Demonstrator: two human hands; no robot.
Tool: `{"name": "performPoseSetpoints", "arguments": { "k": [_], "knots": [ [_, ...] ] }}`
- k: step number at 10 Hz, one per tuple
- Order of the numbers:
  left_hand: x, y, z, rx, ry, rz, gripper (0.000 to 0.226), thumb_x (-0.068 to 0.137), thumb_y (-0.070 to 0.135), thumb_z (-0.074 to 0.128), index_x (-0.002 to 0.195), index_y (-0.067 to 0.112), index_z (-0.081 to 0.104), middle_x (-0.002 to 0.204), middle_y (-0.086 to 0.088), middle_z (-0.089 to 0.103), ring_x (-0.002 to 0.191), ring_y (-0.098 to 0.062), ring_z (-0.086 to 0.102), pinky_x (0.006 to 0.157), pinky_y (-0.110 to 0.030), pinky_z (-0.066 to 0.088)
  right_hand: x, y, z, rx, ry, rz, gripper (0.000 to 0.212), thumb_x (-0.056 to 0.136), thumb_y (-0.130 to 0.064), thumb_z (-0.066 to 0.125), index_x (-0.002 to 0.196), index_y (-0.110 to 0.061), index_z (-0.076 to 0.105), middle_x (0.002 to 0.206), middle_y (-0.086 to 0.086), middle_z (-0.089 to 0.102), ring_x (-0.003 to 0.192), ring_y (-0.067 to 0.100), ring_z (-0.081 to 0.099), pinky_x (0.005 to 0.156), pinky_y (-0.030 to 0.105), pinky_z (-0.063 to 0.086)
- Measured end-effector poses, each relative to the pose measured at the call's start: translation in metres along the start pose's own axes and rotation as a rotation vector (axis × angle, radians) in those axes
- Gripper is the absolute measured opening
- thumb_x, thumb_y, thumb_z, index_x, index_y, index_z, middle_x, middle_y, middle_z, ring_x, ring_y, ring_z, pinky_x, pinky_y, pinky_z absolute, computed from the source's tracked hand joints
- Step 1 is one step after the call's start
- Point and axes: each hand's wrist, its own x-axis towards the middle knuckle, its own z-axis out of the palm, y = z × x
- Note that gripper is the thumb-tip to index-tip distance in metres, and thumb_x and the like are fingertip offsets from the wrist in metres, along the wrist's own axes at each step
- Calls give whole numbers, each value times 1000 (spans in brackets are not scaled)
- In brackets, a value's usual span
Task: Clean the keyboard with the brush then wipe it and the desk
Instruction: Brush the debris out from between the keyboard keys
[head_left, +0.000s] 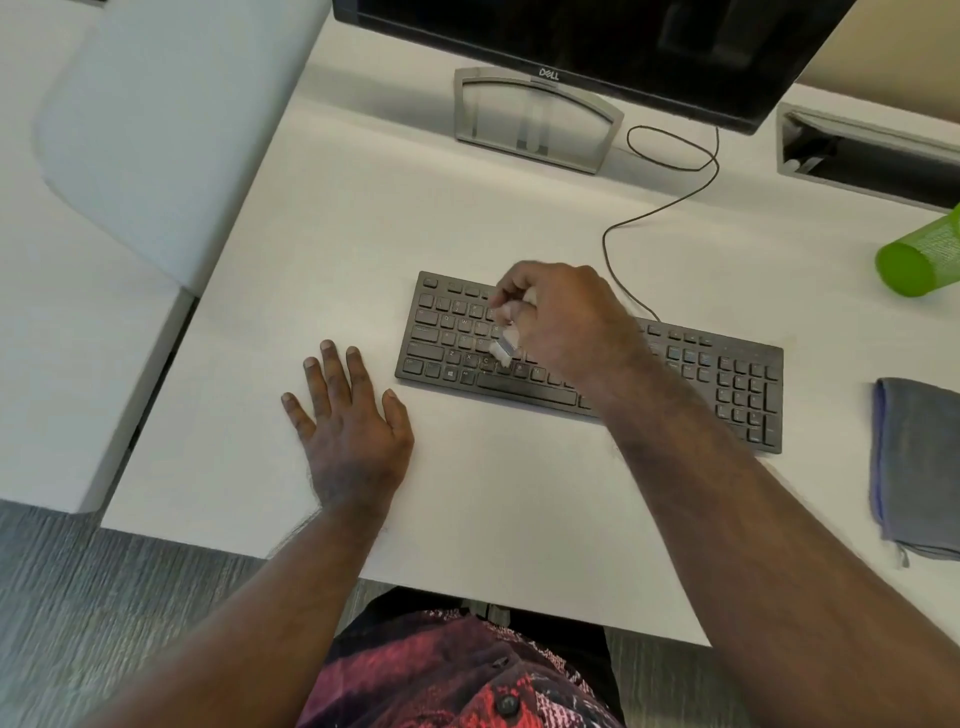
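monitor (571, 31) reads "dell" | right hand (561, 322) fingers curled round a small white brush (504, 345), tip on the keyboard (587, 364) mid-tabletop (467, 218) | left hand (350, 421) flat, fingers spread | grey cloth (917, 467) right | green bottle (919, 254), contents unclear

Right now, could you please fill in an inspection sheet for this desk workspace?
Surface: white desk, bare patches around the work.
Job's things: black flat keyboard lies slanted; small pale brush has its tip on the left-hand keys; folded grey cloth lies unused at the right edge.
Clutter: green plastic bottle on its side, far right.
Hands: right hand grips the brush; left hand rests flat on the desk, left of the keyboard.
Cables: thin black cable loops from the keyboard towards the monitor.
Surroundings: black Dell monitor on a silver stand; grey carpet below.
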Motion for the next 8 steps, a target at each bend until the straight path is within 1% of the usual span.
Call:
{"name": "performPoseSetpoints", "arguments": {
  "k": [1,2,3,4,5,6,7,8],
  "knots": [
    [0,0,1,3,-3,-7,71,98,41,26,163,12,18,172,-9,6,158,-29,3,125,-58,0,-4,0,10,99,-19,-5,14,94,-19,62,91,-31,69,85,-18,70,69,-11,60,49,2,40],
    [0,-1,2,10,6,-4,71,98,41,26,162,11,19,171,-9,7,158,-29,4,125,-59,1,-7,-9,25,190,-25,-44,14,96,-20,60,93,-29,69,91,-13,71,69,-10,62,54,9,49],
    [0,0,2,4,8,-2,71,98,40,27,162,11,20,171,-9,7,158,-29,5,125,-58,0,-8,-9,27,213,70,-60,13,97,-22,58,95,-30,68,90,-10,72,72,1,65,65,29,59],
    [1,0,2,-2,-4,-10,72,98,41,26,163,12,18,172,-8,5,158,-28,2,125,-57,-2,-12,0,23,184,151,-31,13,98,-24,55,97,-32,65,85,-12,71,71,1,64,59,28,56],
    [0,0,1,-1,5,-7,72,98,41,27,163,12,19,172,-9,6,158,-28,3,125,-57,-1,-22,9,28,150,63,30,13,98,-25,53,98,-33,64,88,-15,71,63,-4,57,53,21,45],
    [0,0,2,0,7,-11,71,98,40,27,163,12,19,172,-9,6,158,-28,3,125,-57,-1,-30,11,30,180,26,45,14,98,-23,54,97,-33,65,86,-16,71,70,-3,63,57,22,51],
    [0,-1,2,9,0,-5,71,98,41,26,163,12,18,172,-9,5,158,-28,2,125,-58,-1,-30,11,25,207,105,31,13,99,-24,53,99,-31,64,86,-17,69,62,-10,58,49,11,40],
    [0,0,1,9,2,-11,71,98,41,26,163,12,19,172,-9,6,158,-28,3,125,-58,-1,-30,10,26,186,142,5,13,100,-23,52,103,-28,64,89,-15,69,58,-10,55,45,9,35]
  ]
}}
